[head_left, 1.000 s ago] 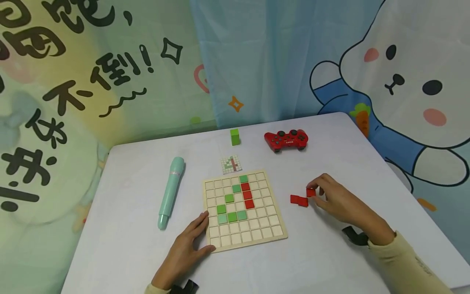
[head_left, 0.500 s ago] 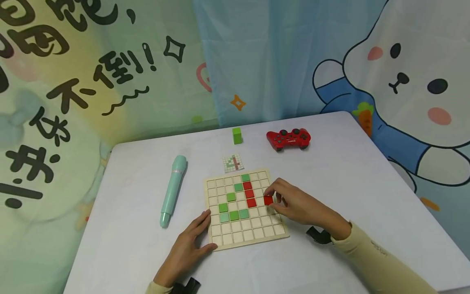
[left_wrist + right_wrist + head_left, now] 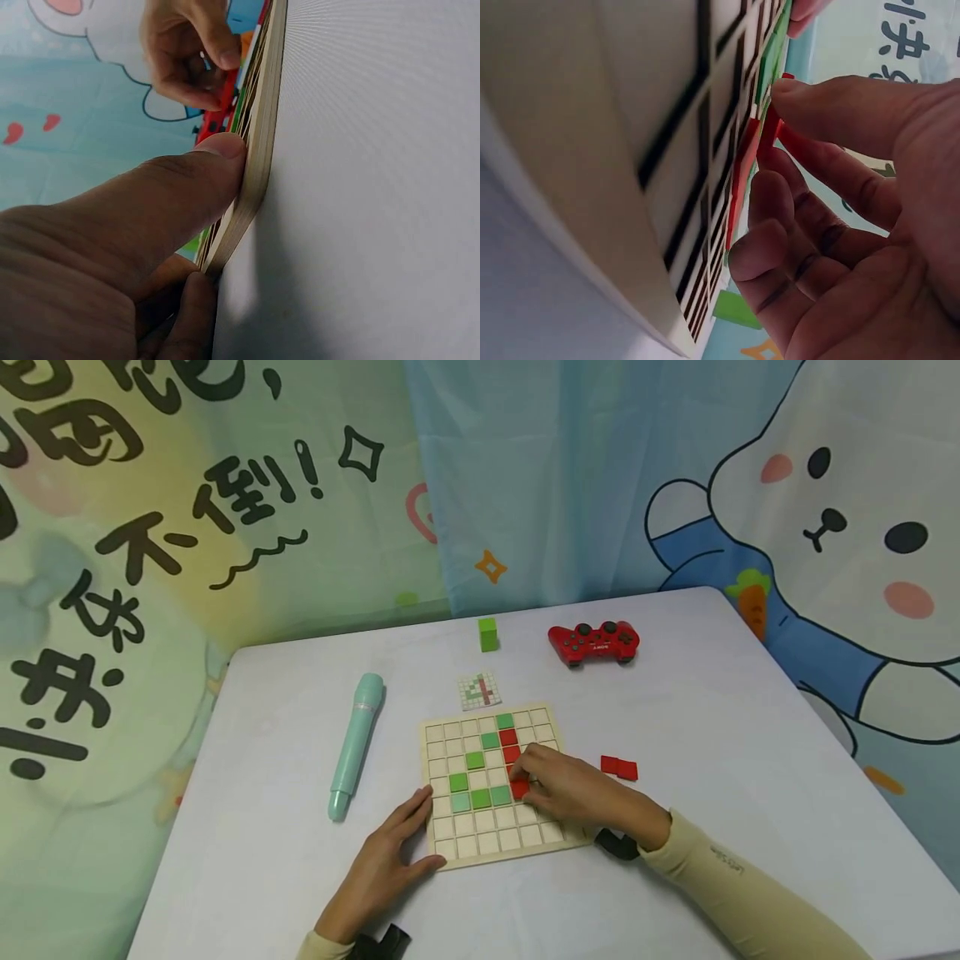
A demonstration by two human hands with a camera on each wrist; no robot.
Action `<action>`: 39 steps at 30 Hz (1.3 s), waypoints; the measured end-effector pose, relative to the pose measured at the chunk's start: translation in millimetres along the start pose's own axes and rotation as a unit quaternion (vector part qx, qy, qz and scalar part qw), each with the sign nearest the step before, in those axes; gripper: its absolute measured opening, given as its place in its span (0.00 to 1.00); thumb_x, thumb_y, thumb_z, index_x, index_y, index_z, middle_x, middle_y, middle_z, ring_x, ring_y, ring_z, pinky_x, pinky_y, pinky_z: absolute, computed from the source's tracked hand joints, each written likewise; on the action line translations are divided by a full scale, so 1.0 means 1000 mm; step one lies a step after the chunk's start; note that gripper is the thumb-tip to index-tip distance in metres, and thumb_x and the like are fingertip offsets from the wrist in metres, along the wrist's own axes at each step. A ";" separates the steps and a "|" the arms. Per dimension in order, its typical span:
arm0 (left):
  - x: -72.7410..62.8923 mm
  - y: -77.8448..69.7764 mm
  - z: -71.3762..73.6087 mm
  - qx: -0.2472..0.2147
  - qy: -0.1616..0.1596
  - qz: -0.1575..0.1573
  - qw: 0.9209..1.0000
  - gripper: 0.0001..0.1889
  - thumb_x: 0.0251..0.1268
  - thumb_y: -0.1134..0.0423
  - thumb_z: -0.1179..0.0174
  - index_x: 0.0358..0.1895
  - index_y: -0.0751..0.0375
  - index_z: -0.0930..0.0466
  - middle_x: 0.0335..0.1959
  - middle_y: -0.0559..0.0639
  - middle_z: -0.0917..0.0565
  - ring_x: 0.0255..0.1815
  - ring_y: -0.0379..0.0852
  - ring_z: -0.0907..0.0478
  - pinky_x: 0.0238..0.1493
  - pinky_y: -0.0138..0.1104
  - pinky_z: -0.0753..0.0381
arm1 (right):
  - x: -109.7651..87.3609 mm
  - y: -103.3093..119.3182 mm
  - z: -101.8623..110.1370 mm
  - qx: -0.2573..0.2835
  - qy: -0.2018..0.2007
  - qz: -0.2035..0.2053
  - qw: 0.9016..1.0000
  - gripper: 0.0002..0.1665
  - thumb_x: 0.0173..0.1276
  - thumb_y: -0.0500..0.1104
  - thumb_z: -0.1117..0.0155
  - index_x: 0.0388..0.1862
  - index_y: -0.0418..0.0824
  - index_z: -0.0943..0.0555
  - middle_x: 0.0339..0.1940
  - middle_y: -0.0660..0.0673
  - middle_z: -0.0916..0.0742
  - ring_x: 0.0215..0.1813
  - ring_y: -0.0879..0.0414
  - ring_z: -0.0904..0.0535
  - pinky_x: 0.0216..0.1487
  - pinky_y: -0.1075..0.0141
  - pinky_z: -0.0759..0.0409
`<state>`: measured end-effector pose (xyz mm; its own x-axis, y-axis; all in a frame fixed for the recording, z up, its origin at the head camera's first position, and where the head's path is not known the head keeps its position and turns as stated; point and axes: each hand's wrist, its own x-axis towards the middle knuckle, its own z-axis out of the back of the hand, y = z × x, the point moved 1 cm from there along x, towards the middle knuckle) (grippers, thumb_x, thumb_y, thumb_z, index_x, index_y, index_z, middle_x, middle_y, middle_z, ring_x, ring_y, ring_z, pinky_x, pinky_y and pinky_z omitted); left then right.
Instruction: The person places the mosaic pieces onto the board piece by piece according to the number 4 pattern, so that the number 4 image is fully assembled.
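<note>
A wooden grid board [image 3: 501, 857] lies on the table, with several green tiles [image 3: 475, 761] and a column of red tiles [image 3: 508, 737] set in its squares. My right hand [image 3: 581, 789] is over the board's right half. Between thumb and fingers it pinches a red square tile [image 3: 771, 133], tilted at the grid just below the red column. The hand hides part of the grid. My left hand [image 3: 381, 867] rests along the board's near left corner, its thumb [image 3: 217, 146] touching the edge.
Two red tiles [image 3: 618, 767] lie right of the board. Behind it are a small pattern card [image 3: 479, 691], a green block [image 3: 487, 635] and a red game controller [image 3: 595, 643]. A mint-green stick-shaped object [image 3: 356, 747] lies to the left. A printed curtain hangs behind the table.
My right hand has picked up a red tile from the right of the board and carried it left to the red column. The left hand stays at the board's edge.
</note>
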<state>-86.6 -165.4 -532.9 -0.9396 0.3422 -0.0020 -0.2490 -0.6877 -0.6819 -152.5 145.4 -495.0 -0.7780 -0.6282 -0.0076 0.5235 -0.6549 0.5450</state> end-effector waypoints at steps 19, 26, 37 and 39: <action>0.000 0.000 0.001 0.007 -0.009 -0.007 1.000 0.45 0.58 0.59 0.20 0.79 0.61 0.30 0.84 0.46 0.31 0.84 0.53 0.33 0.79 0.51 0.26 | -0.002 0.003 -0.006 -0.046 -0.024 0.025 0.998 0.12 0.72 0.42 0.24 0.51 0.46 0.16 0.45 0.51 0.18 0.43 0.63 0.26 0.42 0.73 0.20; 0.000 -0.001 -0.001 0.002 -0.004 -0.003 1.000 0.45 0.58 0.59 0.20 0.79 0.62 0.30 0.84 0.47 0.31 0.84 0.53 0.33 0.80 0.51 0.26 | -0.008 -0.001 0.001 -0.019 -0.010 -0.014 1.000 0.14 0.76 0.45 0.29 0.57 0.45 0.17 0.48 0.52 0.17 0.44 0.64 0.24 0.46 0.70 0.17; 0.000 -0.003 0.000 0.007 -0.008 -0.010 1.000 0.44 0.58 0.61 0.20 0.78 0.64 0.29 0.84 0.49 0.30 0.84 0.54 0.32 0.79 0.52 0.26 | -0.063 -0.052 0.050 -0.028 -0.102 -0.145 0.984 0.15 0.75 0.38 0.31 0.58 0.39 0.17 0.50 0.46 0.15 0.43 0.58 0.22 0.39 0.71 0.17; 0.000 -0.003 0.000 0.006 -0.006 -0.005 1.000 0.44 0.58 0.61 0.20 0.78 0.63 0.29 0.84 0.49 0.30 0.84 0.54 0.33 0.79 0.52 0.26 | -0.071 -0.059 0.053 -0.027 -0.091 -0.168 0.981 0.17 0.74 0.39 0.29 0.59 0.38 0.18 0.52 0.44 0.15 0.44 0.57 0.21 0.39 0.71 0.17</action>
<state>-85.6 -163.7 -530.7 -0.9397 0.3417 0.0143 -0.2618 -0.6918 -0.6730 -146.3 251.2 -482.0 -0.9562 -0.2913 -0.0271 0.2409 -0.8366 0.4920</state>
